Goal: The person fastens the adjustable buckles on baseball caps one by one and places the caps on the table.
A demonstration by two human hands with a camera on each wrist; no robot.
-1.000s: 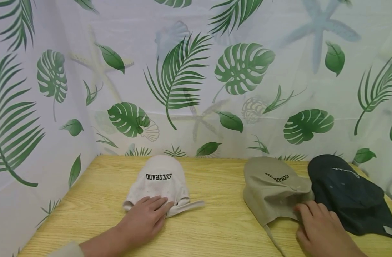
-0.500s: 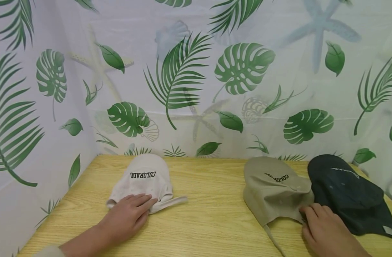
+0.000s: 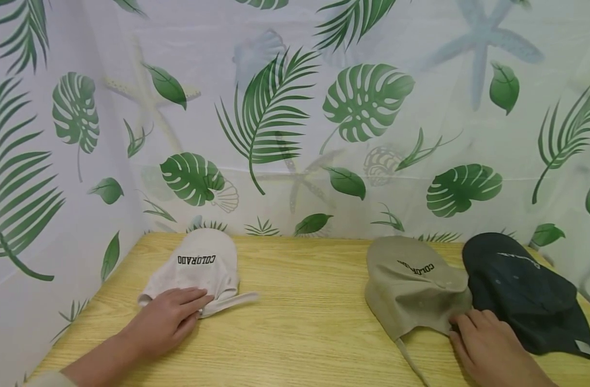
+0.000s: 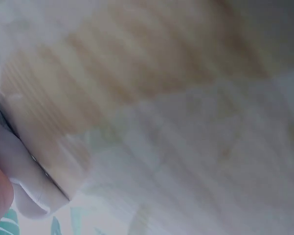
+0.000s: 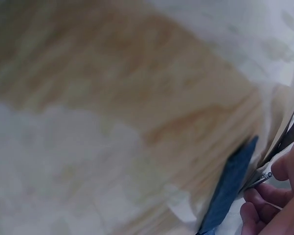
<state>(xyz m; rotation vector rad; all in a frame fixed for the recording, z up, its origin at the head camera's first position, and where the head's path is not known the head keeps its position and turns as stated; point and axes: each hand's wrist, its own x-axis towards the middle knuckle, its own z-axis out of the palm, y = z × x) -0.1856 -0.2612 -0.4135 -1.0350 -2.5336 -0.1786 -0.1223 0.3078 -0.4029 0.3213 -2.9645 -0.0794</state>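
Note:
A white cap (image 3: 198, 263) with upside-down black COLORADO lettering lies at the left of the table. My left hand (image 3: 171, 317) rests over its rear part, fingers extended across the fabric. The cap's loose back strap sticks out to the right of the fingers. On the right, my right hand (image 3: 488, 344) pinches the rear edge of a tan cap (image 3: 411, 285), which also reads COLORADO. In the right wrist view, a small metal buckle (image 5: 261, 180) is at the curled fingertips. A dark navy cap (image 3: 522, 301) lies beside the tan one, partly behind the right hand.
The wood-grain table (image 3: 309, 333) extends between the white and tan caps. A white curtain (image 3: 285, 118) with green leaves and starfish hangs behind the table and along its left side. The tan cap's strap (image 3: 411, 363) trails toward the front edge.
The left hand and the white cap have slid left together along the table. The right hand has shifted slightly at the tan cap's edge; the tan and navy caps stay nearly in place.

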